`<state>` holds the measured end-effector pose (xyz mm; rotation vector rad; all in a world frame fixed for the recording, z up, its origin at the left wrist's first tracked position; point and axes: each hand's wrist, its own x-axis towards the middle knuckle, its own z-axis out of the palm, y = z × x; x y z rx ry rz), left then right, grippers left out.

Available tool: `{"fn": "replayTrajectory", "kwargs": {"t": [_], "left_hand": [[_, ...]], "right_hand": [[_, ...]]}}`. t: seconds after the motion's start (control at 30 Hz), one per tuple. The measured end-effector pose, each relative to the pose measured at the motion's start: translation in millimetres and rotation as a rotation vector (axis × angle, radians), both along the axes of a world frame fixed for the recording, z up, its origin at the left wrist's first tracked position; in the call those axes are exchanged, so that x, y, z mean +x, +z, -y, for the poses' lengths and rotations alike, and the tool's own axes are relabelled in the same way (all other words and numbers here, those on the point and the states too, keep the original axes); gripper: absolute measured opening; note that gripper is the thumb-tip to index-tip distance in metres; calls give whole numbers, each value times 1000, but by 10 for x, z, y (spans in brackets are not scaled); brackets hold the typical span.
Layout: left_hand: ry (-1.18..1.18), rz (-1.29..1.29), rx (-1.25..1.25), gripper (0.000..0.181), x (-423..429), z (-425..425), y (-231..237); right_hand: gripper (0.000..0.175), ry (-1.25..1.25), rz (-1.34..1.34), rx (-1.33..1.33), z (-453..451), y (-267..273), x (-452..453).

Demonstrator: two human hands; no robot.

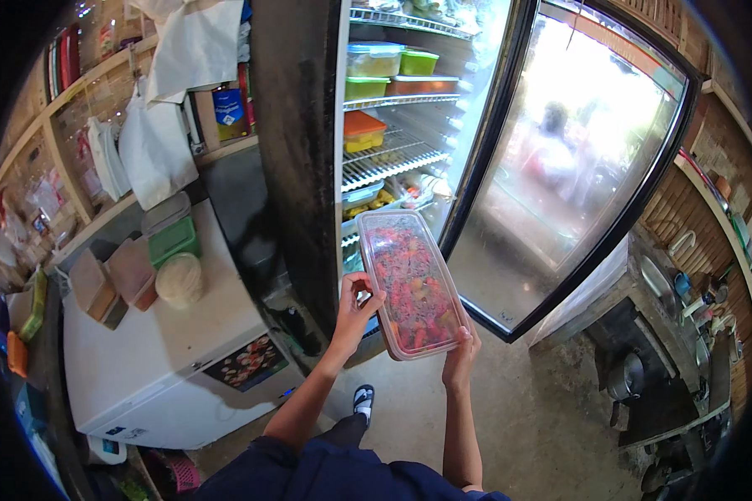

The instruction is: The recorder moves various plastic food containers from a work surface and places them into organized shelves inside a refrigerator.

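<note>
Both hands hold a clear lidded plastic container (413,282) of red and yellowish food pieces, perhaps peppers, in front of an upright glass-door refrigerator. My left hand (355,313) grips its left side, thumb on the lid's edge. At the lower right corner, my right hand (462,354) supports it with fingers partly hidden beneath. Behind it, wire shelves (395,156) carry an orange-lidded yellow container (363,131), a blue-lidded clear container (375,59), green containers (418,62) and bagged food.
The open glass door (564,169) stands to the right, showing a blurred person. At left is a white chest freezer (144,357) bearing a green container (173,242), a round tub (179,280) and other containers. A sink counter (645,282) with pots stands at right.
</note>
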<state>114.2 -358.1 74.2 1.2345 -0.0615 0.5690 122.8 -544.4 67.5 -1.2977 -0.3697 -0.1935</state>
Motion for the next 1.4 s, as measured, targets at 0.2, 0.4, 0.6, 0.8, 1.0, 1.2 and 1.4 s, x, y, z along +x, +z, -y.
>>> {"fn": "replayTrajectory", "kwargs": {"t": [0.2,0.4,0.6,0.8,1.0,1.2,1.4], "left_hand": [[14,38,-46,36,956,18,-69],[71,55,7,41,2036,51,40],[53,47,40,53,2837,65,113],[65,110,117,68,3508,101,122],[161,120,31,78,4021,217,129],[419,-28,152,61,4315,172,140],[318,-62,359,62,4388,50,255]], "right_hand": [[63,20,9,0,46,-49,972],[59,59,-14,-4,67,70,2094],[49,20,9,36,-34,125,2969],[50,158,13,78,-132,154,3862],[44,343,-20,126,-218,173,4618],[54,472,40,43,-401,212,5108],[64,487,137,-47,-538,159,5346]]}}
